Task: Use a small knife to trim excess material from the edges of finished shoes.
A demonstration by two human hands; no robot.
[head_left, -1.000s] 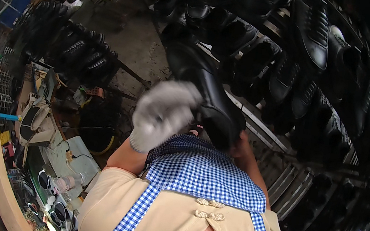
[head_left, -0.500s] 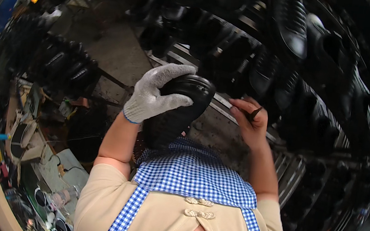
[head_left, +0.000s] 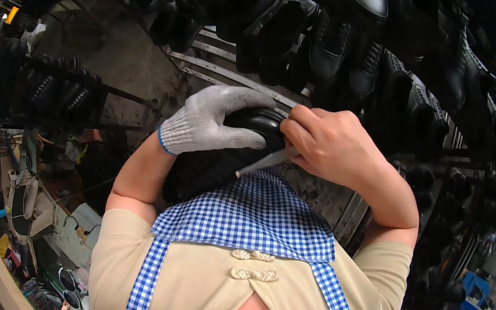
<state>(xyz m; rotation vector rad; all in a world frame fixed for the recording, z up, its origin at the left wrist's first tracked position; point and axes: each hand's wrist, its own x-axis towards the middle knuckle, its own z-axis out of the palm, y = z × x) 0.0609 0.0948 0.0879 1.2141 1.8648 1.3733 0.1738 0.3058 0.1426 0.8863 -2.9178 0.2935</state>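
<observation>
My left hand (head_left: 212,118), in a whitish knitted glove with a blue cuff edge, is wrapped round one end of a black shoe (head_left: 256,120). That end is glossy and rounded. The rest of the shoe runs down toward my lap and is dark and hard to make out. My bare right hand (head_left: 332,144) is closed on a slim, flat grey tool (head_left: 263,162), whose squared end points down and left. My right fingertips are at the shoe's rounded end, close to the gloved fingers. The tool's other end is hidden behind the fingers.
Black shoes (head_left: 329,49) fill racks ahead and to the right, with metal slats (head_left: 233,77) below. More shoes stand on a rack (head_left: 61,87) at left. A cluttered bench (head_left: 69,231) is at lower left. A blue-and-white checked apron (head_left: 245,218) covers my lap.
My right hand has come left and inward with the tool, from apart to against the shoe's rounded end. My left hand keeps its hold and has shifted slightly left. The view has tilted a little.
</observation>
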